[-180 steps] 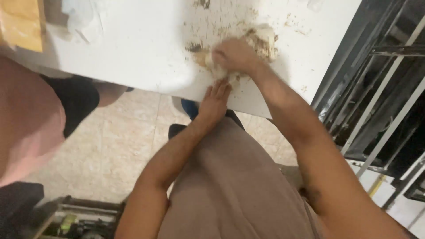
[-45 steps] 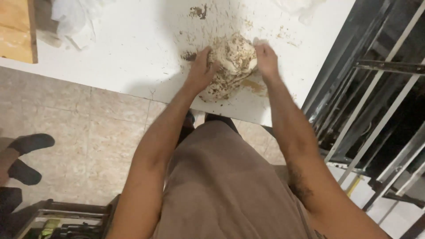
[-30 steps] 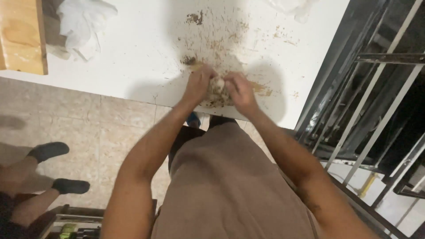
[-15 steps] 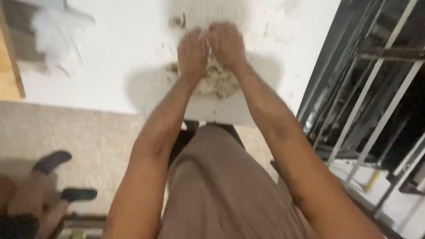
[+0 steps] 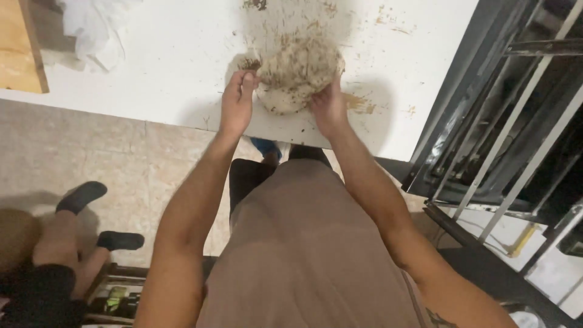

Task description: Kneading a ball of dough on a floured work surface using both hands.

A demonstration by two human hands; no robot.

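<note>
I am looking down on the white worktop (image 5: 152,67), which is stretching out ahead of my fingers and to both sides of them, smeared with brown crumbs and streaks beyond the fingertips. To the right of my right hand a dark metal rack (image 5: 516,121) with pale bars is standing just beside the worktop edge. Far to the left of my left hand a wooden board (image 5: 21,45) is lying at the corner, and a crumpled white cloth (image 5: 97,27) is resting near it. Below and behind my arms, another person's legs in dark socks (image 5: 91,212) are showing on the tiled floor (image 5: 91,152).

Between my hands a pale, speckled lump of dough (image 5: 297,73) is sitting on the worktop near its front edge. My left hand (image 5: 237,103) is pinching the lump's left edge, its fingers (image 5: 246,79) pressed together on a small flap. My right hand (image 5: 328,106) is cupping the lump's lower right side; its fingers are tucked against the dough, so I cannot tell how far they are spread.

I am judging this as the gathering and folding step of kneading. The next move is calling for a firm hold on both sides and for keeping the lump back from the edge.
</note>
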